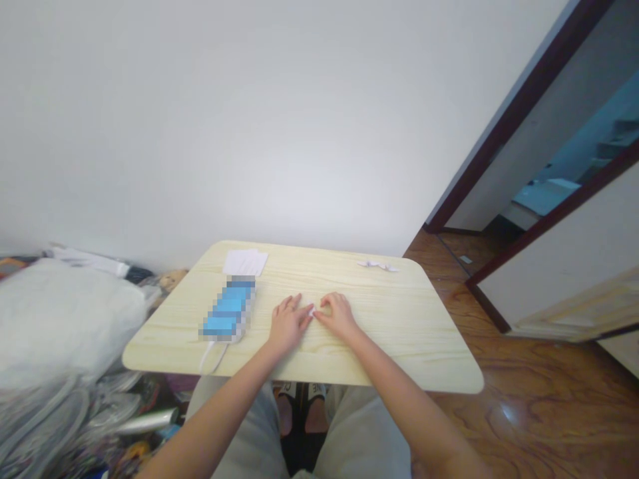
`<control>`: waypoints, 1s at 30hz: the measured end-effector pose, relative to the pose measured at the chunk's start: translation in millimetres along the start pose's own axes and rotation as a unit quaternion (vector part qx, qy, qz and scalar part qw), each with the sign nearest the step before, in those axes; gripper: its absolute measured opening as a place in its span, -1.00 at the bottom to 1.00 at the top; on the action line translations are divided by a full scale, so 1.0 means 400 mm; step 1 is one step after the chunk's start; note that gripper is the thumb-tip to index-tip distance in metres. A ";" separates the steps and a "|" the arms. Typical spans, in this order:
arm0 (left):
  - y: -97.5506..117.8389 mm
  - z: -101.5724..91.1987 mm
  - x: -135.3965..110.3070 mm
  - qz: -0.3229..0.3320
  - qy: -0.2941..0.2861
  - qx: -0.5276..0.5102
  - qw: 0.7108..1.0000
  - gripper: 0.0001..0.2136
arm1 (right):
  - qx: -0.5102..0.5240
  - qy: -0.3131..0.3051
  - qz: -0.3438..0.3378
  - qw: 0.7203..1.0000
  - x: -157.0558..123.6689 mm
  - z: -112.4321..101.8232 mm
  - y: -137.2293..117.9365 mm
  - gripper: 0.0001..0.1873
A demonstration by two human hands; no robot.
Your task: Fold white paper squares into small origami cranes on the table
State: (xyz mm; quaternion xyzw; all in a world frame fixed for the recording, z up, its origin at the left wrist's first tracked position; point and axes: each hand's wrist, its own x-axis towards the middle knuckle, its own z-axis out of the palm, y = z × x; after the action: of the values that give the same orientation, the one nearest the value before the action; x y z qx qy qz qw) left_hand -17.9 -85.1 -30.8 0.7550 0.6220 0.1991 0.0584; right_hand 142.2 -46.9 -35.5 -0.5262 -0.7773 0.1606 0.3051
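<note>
At the middle of the light wood-grain table point(399, 332), a small white piece, apparently folded paper point(312, 311), sits between my two hands. My left hand point(288, 324) pinches its left side with thumb and forefinger, the other fingers stretched out over the tabletop. From the other side, the thumb and curled forefinger of my right hand point(338, 315) close on it. Most of the piece is hidden by the fingertips, so its exact shape cannot be made out. Toward the back right lie small folded white paper pieces point(378, 266).
White paper sheets point(244, 262) lie at the table's back left. In front of them is a phone-like device point(228, 311) with a blurred blue screen and a white cable point(213, 358). A white wall stands behind; a white bundle point(70, 319) and clutter are on the left.
</note>
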 end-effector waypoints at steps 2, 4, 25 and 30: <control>0.002 -0.004 0.004 -0.003 -0.009 -0.004 1.000 -0.72 | -0.004 -0.008 -0.010 1.000 -0.002 -0.005 -0.007 -0.83; 0.002 -0.010 0.006 0.005 -0.020 -0.001 1.000 -0.71 | -0.011 -0.018 -0.020 1.000 -0.004 -0.011 -0.015 -0.86; -0.079 -0.170 -0.061 -0.020 0.052 0.056 0.997 -0.60 | -0.060 -0.012 -0.041 0.997 -0.045 -0.023 -0.050 -0.79; -0.205 -0.244 -0.117 -0.116 0.058 0.123 0.984 -0.62 | -0.063 -0.006 -0.039 0.997 -0.044 -0.018 -0.044 -0.79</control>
State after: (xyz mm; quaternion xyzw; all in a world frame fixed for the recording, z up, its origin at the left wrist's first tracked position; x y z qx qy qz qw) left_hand -136.5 -127.6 20.1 0.6661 0.7277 0.1563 -0.0476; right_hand 138.6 -70.4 -25.5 -0.5128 -0.8077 0.1022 0.2725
